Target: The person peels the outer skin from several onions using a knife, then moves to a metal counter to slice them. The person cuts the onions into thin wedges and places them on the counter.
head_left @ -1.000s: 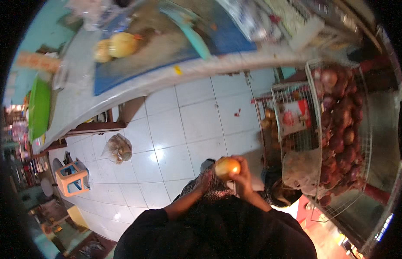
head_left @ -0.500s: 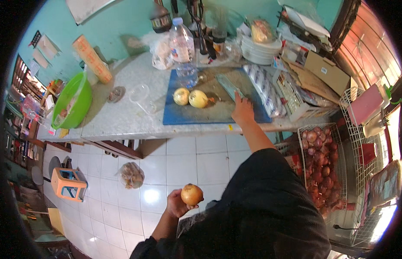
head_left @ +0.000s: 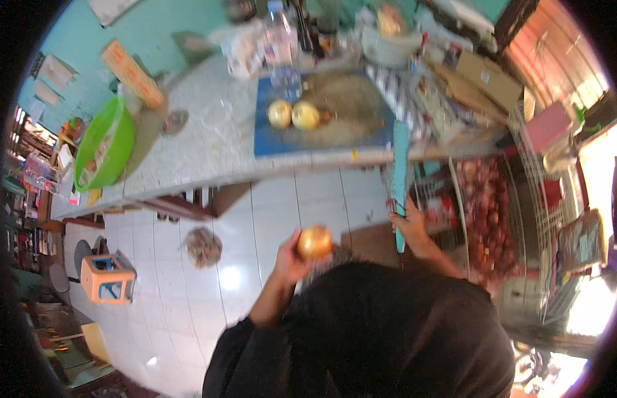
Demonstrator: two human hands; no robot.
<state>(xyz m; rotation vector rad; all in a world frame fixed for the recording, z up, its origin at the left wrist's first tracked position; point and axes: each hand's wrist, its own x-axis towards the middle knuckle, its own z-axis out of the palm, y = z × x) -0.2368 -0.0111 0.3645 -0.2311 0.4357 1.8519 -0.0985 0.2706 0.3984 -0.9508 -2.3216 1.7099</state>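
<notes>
My left hand [head_left: 292, 260] is closed around a brown-skinned onion [head_left: 314, 242], held in front of my body above the floor. In my right hand [head_left: 413, 229] is a turquoise knife [head_left: 400, 166], gripped by its lower end with the long flat blade pointing up toward the counter. Two pale peeled onions [head_left: 280, 114] lie side by side at the left of a blue-edged cutting board [head_left: 268, 140]. Motion blurs the knife and the held onion a little.
The counter [head_left: 209, 126] carries a green basin [head_left: 104, 149] at left, a water bottle [head_left: 282, 50] behind the board, and stacked plates [head_left: 391, 50] farther back. A wire basket of red onions [head_left: 484, 219] stands at right. On the floor are a stool [head_left: 108, 278] and a filled plastic bag [head_left: 203, 247].
My right hand has lifted the knife off the cutting board and drawn it back over the counter's front edge. The onion in my left hand has moved up and slightly right.
</notes>
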